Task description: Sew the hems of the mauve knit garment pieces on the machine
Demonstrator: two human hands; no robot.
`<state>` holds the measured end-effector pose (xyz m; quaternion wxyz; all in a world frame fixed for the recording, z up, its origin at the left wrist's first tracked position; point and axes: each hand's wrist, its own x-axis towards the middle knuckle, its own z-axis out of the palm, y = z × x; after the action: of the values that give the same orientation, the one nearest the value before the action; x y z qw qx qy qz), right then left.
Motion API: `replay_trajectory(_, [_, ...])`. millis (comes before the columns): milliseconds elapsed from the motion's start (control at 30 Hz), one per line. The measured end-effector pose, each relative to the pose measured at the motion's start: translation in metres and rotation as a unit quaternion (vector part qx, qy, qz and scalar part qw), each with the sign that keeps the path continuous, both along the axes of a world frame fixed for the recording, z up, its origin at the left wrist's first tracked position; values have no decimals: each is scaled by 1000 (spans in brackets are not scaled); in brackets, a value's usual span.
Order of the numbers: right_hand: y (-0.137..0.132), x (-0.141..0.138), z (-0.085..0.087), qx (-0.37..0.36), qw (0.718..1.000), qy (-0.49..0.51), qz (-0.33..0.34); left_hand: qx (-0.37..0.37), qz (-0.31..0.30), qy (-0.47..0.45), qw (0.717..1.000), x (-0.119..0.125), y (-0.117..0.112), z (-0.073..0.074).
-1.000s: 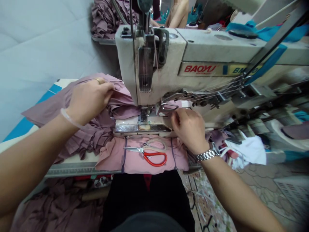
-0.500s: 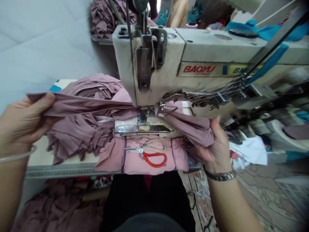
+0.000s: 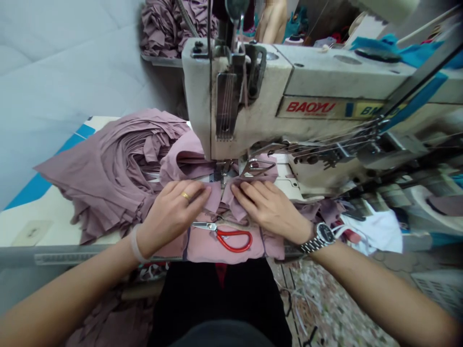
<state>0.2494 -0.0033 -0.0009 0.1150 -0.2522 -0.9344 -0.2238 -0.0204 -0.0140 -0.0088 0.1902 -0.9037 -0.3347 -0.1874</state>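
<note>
A white sewing table [image 3: 54, 217] with a blue stripe along its far edge stands before a pale grey wall panel [image 3: 65, 82]. A cream industrial sewing machine [image 3: 246, 106] occupies the right side. A mauve jersey cloth [image 3: 217, 196] lies just in front of the presser foot [image 3: 224, 167], pressed down by the left hand [image 3: 173, 214] and right hand [image 3: 267, 209]. Both hands are spread flat, nothing pinched, their fingertips just apart. A coiled mass of mauve fabric [image 3: 104, 168] is heaped to the left of the machine. Red-handled steel scissors [image 3: 229, 238] rest on a pink cloth [image 3: 206, 246] just below the hands, at the table's metal front edge [image 3: 72, 258].
</note>
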Motion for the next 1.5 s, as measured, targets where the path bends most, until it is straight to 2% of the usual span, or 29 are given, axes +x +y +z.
replay_trajectory(133, [-8,-3,-2,-4,999,25,31,-18,14,5,1000,8,-9,7])
replay_trajectory(267, [-12,-14,-3,5,999,24,-37,-35,54,-2,998,15,-14,4])
replay_trajectory(333, [-13,-20,-4,21,996,41,-75,-33,54,-8,998,18,-15,1])
replay_trajectory(400, [-14,-26,-8,23,995,57,-78,-35,48,-8,998,20,-15,-2])
replay_trajectory(500, [-15,-35,-13,-24,993,97,-70,-46,55,-1,997,24,-16,-4])
replay_trajectory(667, [-18,-43,-14,-120,959,223,-126,-45,68,3,997,26,-19,-3])
replay_trajectory(867, [-26,-47,-14,-71,979,130,-140,-43,77,-2,996,28,-20,-4])
replay_trajectory(1067, [-26,-52,-8,-48,983,93,-150,-51,78,-4,996,28,-18,-2])
replay_trajectory(1200, [-25,-49,-9,-54,983,105,-139,-60,70,-11,996,27,-17,-2])
replay_trajectory(1367, [-20,-42,-14,-76,980,163,-81,-81,67,-29,994,26,-15,-1])
replay_trajectory(1500, [-15,-43,-15,-114,973,171,-101,-78,75,-13,994,27,-11,2])
